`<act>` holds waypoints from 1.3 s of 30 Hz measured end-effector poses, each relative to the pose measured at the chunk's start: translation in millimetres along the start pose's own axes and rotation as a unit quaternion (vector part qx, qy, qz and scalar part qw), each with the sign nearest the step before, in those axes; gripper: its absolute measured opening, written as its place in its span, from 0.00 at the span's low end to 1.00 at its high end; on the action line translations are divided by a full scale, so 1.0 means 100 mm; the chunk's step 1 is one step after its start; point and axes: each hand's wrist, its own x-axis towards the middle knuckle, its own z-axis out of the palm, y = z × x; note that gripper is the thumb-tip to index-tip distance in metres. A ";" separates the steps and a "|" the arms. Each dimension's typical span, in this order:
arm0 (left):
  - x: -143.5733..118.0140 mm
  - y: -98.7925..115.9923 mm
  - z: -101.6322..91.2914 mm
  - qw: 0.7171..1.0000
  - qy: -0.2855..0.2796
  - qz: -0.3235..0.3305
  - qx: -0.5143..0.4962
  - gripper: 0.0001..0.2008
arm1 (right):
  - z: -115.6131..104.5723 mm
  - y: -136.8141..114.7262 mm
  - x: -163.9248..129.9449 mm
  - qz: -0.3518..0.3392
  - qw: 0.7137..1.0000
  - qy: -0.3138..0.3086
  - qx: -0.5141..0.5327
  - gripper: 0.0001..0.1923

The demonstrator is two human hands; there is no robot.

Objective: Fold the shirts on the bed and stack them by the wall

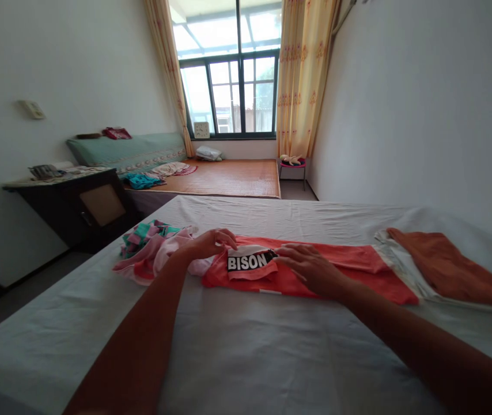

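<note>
A coral-red shirt (336, 259) lies folded into a long strip across the white-sheeted bed (246, 346). Its left end carries a black patch with white BISON lettering (248, 261), and a short sleeve-like flap lies there. My left hand (211, 243) pinches the shirt's fabric at the upper left corner of the lettering, fingers bent. On the right of the lettering, my right hand (309, 266) rests with its fingers stretched out over the shirt, palm down. Part of the shirt is hidden beneath that hand and forearm.
Crumpled pink and green clothes (155, 248) lie left of my left hand. A folded brown-orange garment (453, 262) with white cloth lies at the right. Beyond are a second bed with a woven mat (237, 176), a dark cabinet (99, 204) and a pink stool (293, 163).
</note>
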 end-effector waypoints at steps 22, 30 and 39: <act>0.08 0.30 0.22 0.994 -0.095 0.049 0.015 0.06 | 0.34 0.00 0.40 0.212 0.893 0.118 0.380 0.14; -0.05 0.19 0.08 0.978 -0.179 -0.025 -0.100 0.09 | 0.04 0.03 0.28 0.074 0.914 -0.078 0.392 0.12; 0.03 -0.09 0.29 0.975 -0.047 -0.149 -0.159 0.15 | 0.52 0.12 0.41 0.314 0.826 0.105 0.456 0.17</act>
